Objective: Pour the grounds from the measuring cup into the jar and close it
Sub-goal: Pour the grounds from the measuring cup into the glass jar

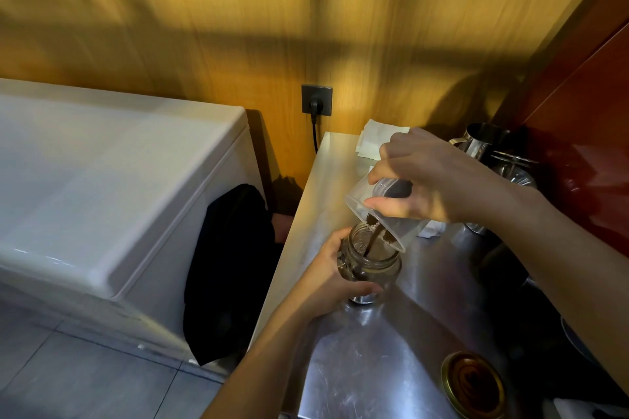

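The right hand (432, 177) grips a clear plastic measuring cup (381, 214) from above, thumb along the near side and fingers curled over the far side, closed firmly on its wall. The cup is tipped steeply, mouth down and toward the left, its lip just over the jar's opening. A thin dark stream of grounds (372, 240) falls from the lip into the jar; a dark residue clings inside the cup near the rim.

The left hand (326, 279) wraps around the glass jar (369, 269) from the left side, fingers closed around its body and thumb across the near face. The jar stands upright on the counter (374, 367), open at the top, with a dark layer visible inside through the glass.

The counter is brushed metal, scratched and reflective. The jar's lid (473, 384), gold-rimmed, lies flat on it near the front edge, well apart from the jar, inner side up.

Behind the right hand, folded white paper (377, 139) lies at the counter's back edge. To the right, metal pitchers (483, 139) stand against a dark red panel (585, 133); details there are in shadow.

Left of the counter stands a white chest appliance (102, 187), with a black cloth (231, 265) hanging in the gap between. On the wooden wall (238, 27), a grey socket (316, 99) holds a black plug.
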